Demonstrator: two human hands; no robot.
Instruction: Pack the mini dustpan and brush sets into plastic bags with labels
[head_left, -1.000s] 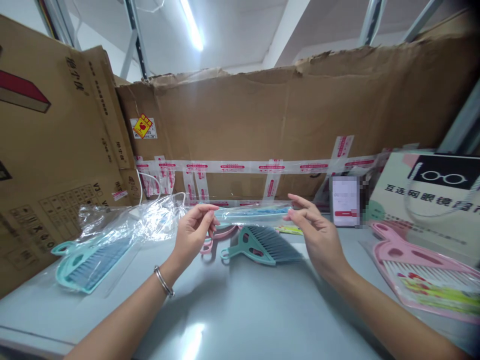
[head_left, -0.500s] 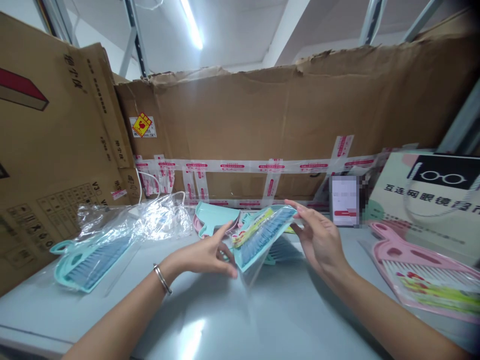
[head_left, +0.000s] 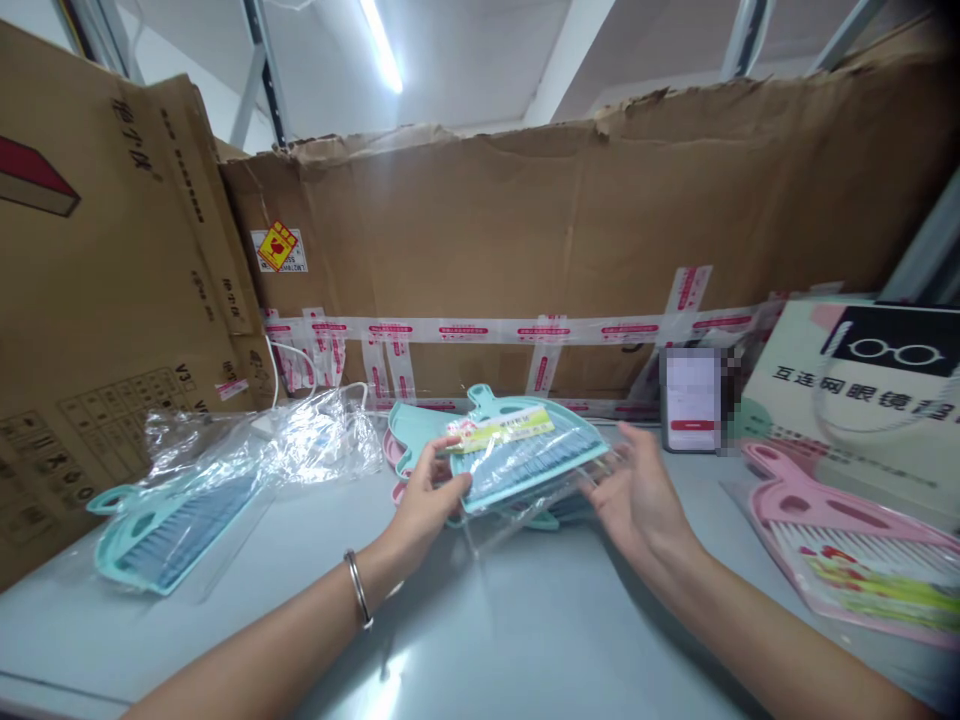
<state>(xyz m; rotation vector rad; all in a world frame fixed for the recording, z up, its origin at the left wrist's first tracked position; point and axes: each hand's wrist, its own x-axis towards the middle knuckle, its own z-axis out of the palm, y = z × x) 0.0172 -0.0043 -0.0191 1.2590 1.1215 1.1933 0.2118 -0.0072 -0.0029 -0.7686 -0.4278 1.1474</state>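
Observation:
My left hand point(head_left: 424, 505) grips the near left edge of a teal brush-and-dustpan set point(head_left: 525, 450) in a clear bag with a yellow-green label. The set lies nearly flat above the grey table point(head_left: 480, 640). My right hand point(head_left: 637, 490) is open, palm up, fingers touching the bag's right side from below. A silver bangle circles my left wrist. Under the held set lie another teal dustpan point(head_left: 409, 428) and a pink piece, partly hidden.
A bagged teal set point(head_left: 169, 525) and crumpled clear bags point(head_left: 300, 440) lie at the left. A pink set point(head_left: 847, 545) lies at the right by a paper bag with glasses print point(head_left: 862, 390). Taped cardboard walls point(head_left: 570, 260) close the back and left. A phone point(head_left: 691, 400) leans at the back.
The teal set was held edge-on between both hands, then tilted, and now lies flatter and lower. My left hand took its near edge; my right hand opened under it.

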